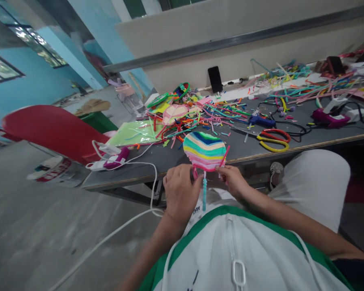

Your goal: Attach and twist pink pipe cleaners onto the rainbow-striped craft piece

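Observation:
A rounded craft piece (204, 150) covered in wavy pipe-cleaner stripes, from green and dark blue down to yellow and pink, is held over the table's front edge. My left hand (180, 190) is closed at its lower left rim, beside a pink loop. My right hand (233, 180) pinches its lower right rim, where a pinkish-red pipe cleaner (225, 155) sticks up past the edge. A light blue twisted stem (204, 194) hangs from the bottom between my hands. The fingertips of my left hand are partly hidden.
Scissors (274, 145) with red and yellow handles lie on the dark table (170, 157), near a blue glue gun (262, 120). Cut pipe cleaners are heaped behind. A phone (215, 79) leans on the wall. White cables (109, 240) trail left, near a red chair (51, 129).

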The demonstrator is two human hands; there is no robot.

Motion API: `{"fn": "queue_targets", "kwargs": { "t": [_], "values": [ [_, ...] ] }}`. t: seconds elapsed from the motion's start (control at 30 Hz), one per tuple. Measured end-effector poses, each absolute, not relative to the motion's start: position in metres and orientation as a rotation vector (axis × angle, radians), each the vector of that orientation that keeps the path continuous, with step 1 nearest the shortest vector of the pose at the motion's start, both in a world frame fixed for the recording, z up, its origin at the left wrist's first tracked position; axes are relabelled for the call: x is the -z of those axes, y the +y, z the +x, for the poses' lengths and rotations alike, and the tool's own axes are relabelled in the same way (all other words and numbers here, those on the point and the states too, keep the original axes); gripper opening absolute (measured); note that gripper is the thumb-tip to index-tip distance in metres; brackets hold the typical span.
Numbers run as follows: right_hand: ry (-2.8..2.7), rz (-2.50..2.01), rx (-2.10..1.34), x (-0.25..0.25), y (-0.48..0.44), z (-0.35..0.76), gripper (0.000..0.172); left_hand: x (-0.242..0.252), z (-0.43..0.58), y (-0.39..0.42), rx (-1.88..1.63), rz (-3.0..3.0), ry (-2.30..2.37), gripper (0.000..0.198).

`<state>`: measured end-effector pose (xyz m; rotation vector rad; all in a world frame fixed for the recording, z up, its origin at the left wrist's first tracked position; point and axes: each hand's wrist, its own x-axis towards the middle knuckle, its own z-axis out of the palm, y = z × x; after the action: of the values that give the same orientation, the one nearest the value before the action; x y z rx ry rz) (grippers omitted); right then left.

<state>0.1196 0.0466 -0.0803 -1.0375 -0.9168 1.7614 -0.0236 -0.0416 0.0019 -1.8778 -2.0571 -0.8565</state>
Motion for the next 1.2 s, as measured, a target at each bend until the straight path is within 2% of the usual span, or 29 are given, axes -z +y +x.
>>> {"fn": "queue_targets", "kwargs": {
  "t": [0.07, 0.2, 0.23, 0.4, 0.5, 0.57, 0.63, 0.8, 0.9, 1.0, 1.07, 1.1, 1.2],
  "values": [
    [-0.892, -1.031, -1.763, 0.08, 0.048, 0.121, 0.026, -0.005, -0.018, -0.037, 0.889, -1.882, -1.958, 0.034],
    [-0.875, -1.032, -1.741, 0.075, 0.049, 0.123, 0.027, 0.003, -0.024, -0.021, 0.915, -2.251, -1.743, 0.02],
    [-0.873, -1.036, -1.737, 0.073, 0.049, 0.124, 0.026, 0.005, -0.028, -0.017, 0.904, -2.383, -1.686, 0.021],
    [-0.792, -1.061, -1.779, 0.064, 0.051, 0.129, 0.022, 0.009, -0.057, 0.0, 0.678, -2.756, -1.506, 0.054],
    [-0.734, -1.064, -1.817, 0.061, 0.053, 0.13, 0.018, 0.011, -0.066, 0.002, 0.461, -2.787, -1.473, 0.063],
    [-0.702, -1.071, -1.859, 0.059, 0.054, 0.129, 0.016, 0.017, -0.064, 0.003, 0.462, -2.814, -1.463, 0.063],
    [-0.667, -1.066, -1.915, 0.054, 0.054, 0.128, 0.014, 0.025, -0.06, 0.007, 0.613, -2.853, -1.481, 0.057],
    [-0.608, -1.03, -2.027, 0.023, 0.06, 0.132, 0.01, 0.021, -0.05, 0.026, 1.245, -2.824, -1.625, 0.032],
    [-0.602, -0.94, -2.121, -0.011, 0.063, 0.14, 0.012, -0.011, -0.042, 0.031, 1.484, -2.723, -1.638, 0.025],
    [-0.796, -0.746, -2.156, -0.051, 0.058, 0.157, 0.021, -0.06, -0.037, 0.025, 1.607, -2.57, -1.737, 0.018],
    [-1.129, -0.702, -2.075, -0.074, 0.05, 0.173, 0.029, -0.091, -0.037, 0.018, 1.712, -2.465, -1.914, 0.017],
    [-1.32, -0.71, -1.925, -0.083, 0.046, 0.182, 0.033, -0.104, -0.039, 0.014, 1.781, -2.43, -2.016, 0.019],
    [-1.651, -0.756, -1.06, -0.103, 0.037, 0.206, 0.025, -0.128, -0.046, 0.003, 2.002, -2.391, -2.295, 0.025]
  ]
}}
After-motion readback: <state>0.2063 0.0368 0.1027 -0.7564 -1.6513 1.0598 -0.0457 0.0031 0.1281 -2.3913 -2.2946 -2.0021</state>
